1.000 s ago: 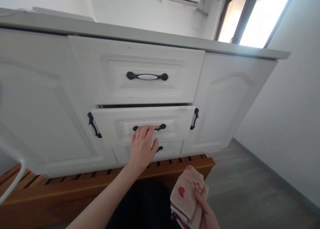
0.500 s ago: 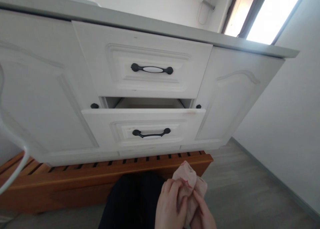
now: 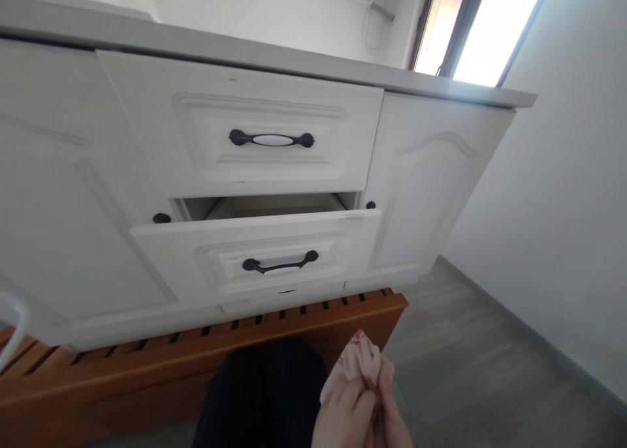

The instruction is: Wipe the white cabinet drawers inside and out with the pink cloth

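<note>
At the bottom of the view a pale pink cloth (image 3: 353,364) with red marks is bunched up between both hands. Its exact kind cannot be made out. My left hand (image 3: 343,414) is closed round its near side, fingers curled into the folds. On the other side my right hand (image 3: 392,405) presses against the cloth, its fingers partly hidden. Beyond the hands, a white lower drawer (image 3: 279,239) stands pulled out a little, with a dark curved handle (image 3: 280,265). Neither hand touches it.
Above is a shut upper drawer (image 3: 206,160). A wooden slatted bench (image 3: 196,350) runs along the cabinet's foot, before my dark-clothed legs (image 3: 259,396). Cabinet doors (image 3: 431,187) flank the drawers. A white curved tube (image 3: 19,330) rises at the left edge.
The view has shifted, so the cabinet appears further left. My hands have drawn closer together and the cloth is more tightly bunched. The lower drawer stays partly pulled out.
</note>
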Demonstrator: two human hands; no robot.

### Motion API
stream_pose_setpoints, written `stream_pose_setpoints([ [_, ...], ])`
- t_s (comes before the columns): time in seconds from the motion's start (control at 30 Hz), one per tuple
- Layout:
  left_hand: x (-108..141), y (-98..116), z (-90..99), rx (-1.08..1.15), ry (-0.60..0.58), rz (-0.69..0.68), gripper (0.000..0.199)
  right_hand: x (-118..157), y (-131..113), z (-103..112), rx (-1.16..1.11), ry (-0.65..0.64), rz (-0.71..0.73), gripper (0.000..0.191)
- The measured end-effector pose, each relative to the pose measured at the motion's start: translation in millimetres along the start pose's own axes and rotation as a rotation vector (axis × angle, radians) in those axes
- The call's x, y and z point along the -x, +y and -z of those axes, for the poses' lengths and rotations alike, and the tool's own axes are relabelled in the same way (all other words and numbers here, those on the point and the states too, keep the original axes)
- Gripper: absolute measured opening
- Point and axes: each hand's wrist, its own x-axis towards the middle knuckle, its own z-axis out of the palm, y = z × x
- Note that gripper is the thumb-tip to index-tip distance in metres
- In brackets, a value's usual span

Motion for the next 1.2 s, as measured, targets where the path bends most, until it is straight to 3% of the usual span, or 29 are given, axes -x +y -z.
stream_pose_setpoints([
  [0.1,-3.4,5.1,12.1,0.299,-0.004,0.248,0.013,-2.0,-2.0,7.4,0.035,0.066,0.049,0.064],
  [0.17,-5.7,8.3,18.3,0.443,0.092,0.440,0.016,-4.5,-0.2,13.9,0.084,0.137,0.041,0.071],
  [0.3,-13.1,10.1,20.8,0.670,0.210,0.613,0.061,-5.2,9.9,8.2,0.086,0.099,0.101,0.074],
  [0.4,-16.8,2.4,17.7,0.827,0.210,0.717,0.070,-3.0,16.0,-0.1,0.078,0.137,0.078,0.079],
  [0.53,-13.7,-22.2,12.6,1.082,0.153,0.753,0.065,-5.0,0.4,14.0,0.324,0.143,-0.057,0.081],
  [0.67,-10.2,-42.1,8.0,1.316,0.033,0.879,0.073,-12.1,-34.1,41.7,0.714,0.143,0.080,0.068],
  [0.8,-16.2,-35.5,7.6,1.481,0.000,1.016,0.073,-14.9,-57.5,58.7,0.965,0.215,0.131,0.066],
  [0.9,-25.0,-21.9,10.4,1.609,-0.020,1.100,0.061,-12.0,-60.7,58.0,0.949,0.249,0.176,0.062],
  [1.0,-33.7,-14.9,15.6,1.804,-0.155,1.157,0.056,-9.8,-59.0,52.2,0.825,0.243,0.153,0.059],
  [1.1,-36.5,-18.1,19.9,1.909,-0.293,1.179,0.057,-9.5,-60.2,50.4,0.714,0.250,0.073,0.059],
  [1.2,-30.3,-24.5,16.4,1.918,-0.291,1.131,0.043,-7.2,-65.0,51.6,0.578,0.263,-0.007,0.055],
])
